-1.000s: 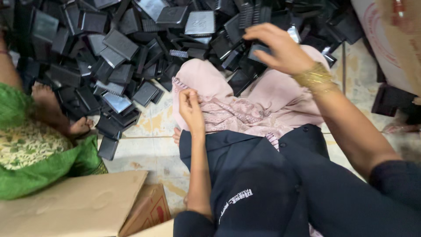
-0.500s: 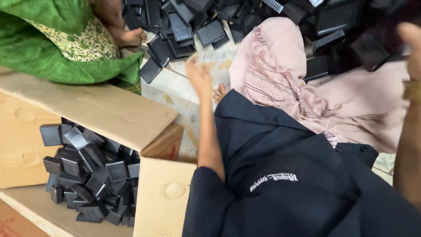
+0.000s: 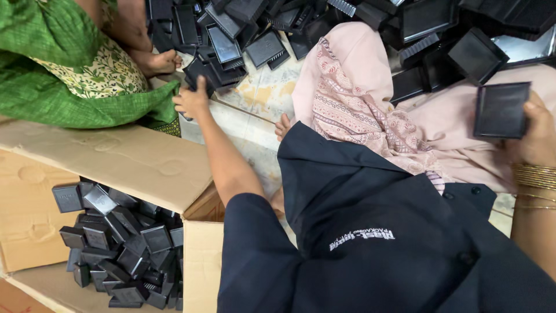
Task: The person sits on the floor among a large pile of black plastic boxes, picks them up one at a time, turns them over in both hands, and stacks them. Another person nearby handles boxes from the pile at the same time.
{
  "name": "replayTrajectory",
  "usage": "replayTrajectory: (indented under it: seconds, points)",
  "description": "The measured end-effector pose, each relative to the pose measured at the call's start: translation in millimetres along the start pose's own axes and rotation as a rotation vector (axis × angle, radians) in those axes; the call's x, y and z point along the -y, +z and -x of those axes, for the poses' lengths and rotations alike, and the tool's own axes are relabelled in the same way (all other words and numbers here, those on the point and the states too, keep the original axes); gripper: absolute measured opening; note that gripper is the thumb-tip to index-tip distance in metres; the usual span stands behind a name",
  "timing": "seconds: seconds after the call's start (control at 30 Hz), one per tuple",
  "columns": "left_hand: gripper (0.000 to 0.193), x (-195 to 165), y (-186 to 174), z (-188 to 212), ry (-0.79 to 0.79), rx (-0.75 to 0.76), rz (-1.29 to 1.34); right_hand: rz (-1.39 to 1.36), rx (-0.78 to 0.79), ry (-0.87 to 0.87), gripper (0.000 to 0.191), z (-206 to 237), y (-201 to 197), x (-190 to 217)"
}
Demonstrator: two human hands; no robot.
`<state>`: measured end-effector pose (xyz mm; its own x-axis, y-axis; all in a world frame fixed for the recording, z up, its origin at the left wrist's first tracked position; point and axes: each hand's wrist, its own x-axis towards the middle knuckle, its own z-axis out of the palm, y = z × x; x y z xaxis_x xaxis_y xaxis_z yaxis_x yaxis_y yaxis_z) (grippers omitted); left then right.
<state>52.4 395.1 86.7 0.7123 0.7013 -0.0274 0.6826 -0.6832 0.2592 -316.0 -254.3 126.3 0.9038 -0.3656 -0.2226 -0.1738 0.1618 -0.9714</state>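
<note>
Your right hand (image 3: 538, 136) is pinching a flat black tray (image 3: 501, 110) at three o'clock, its face turned toward you; your left hand (image 3: 192, 99), fingers curled, is touching the black pile (image 3: 231, 40) at eleven.

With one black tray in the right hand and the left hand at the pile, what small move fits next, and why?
Probably the right hand should carry its black square tray across to the open cardboard box, which already holds many like pieces. The left hand rests at the edge of the floor pile; whether it grips a piece is unclear.
</note>
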Motion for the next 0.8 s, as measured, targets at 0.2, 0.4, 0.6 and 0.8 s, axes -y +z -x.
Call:
replayTrajectory:
  seconds: [0.2,0.4,0.6,0.8]
  points:
    - [0.061,-8,9,15,0.008,0.146,0.078,0.318,0.058,-0.023,0.029,-10,16,11]
    - [0.054,10,23,46,0.401,0.031,0.242,0.285,0.061,0.028,0.024,-11,32,26]
    - [0.029,-21,27,99,0.341,-0.274,0.703,0.378,0.046,0.105,0.029,-5,44,44]
    - [0.028,-102,10,246,0.75,0.304,0.975,0.974,0.131,-0.247,0.032,2,72,66]
